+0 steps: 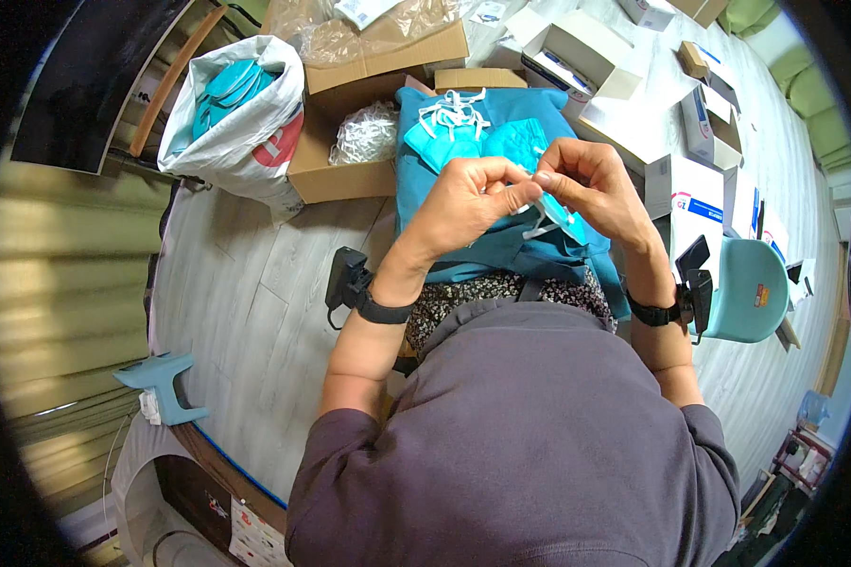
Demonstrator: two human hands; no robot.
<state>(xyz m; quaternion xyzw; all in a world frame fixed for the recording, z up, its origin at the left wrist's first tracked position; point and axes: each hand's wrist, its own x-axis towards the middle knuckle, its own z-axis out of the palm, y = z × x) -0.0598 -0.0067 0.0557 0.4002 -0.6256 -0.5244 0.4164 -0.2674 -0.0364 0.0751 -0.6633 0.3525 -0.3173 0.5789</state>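
Note:
My left hand [463, 198] and my right hand [591, 189] meet above my lap, both pinching a teal face mask [560, 215] with white straps. The fingertips touch near the mask's white strap. Beyond the hands, a pile of teal masks [473, 137] with white loops lies on a blue cloth [425, 184] spread over my knees. Each wrist carries a black band with a small black device.
An open cardboard box [350, 170] holds a clear bag of white straps [367, 132]. A white sack [241, 123] with teal masks stands to the left. White cartons [700, 189] lie at right, beside a teal chair [752, 288]. A teal stool [165, 383] sits lower left.

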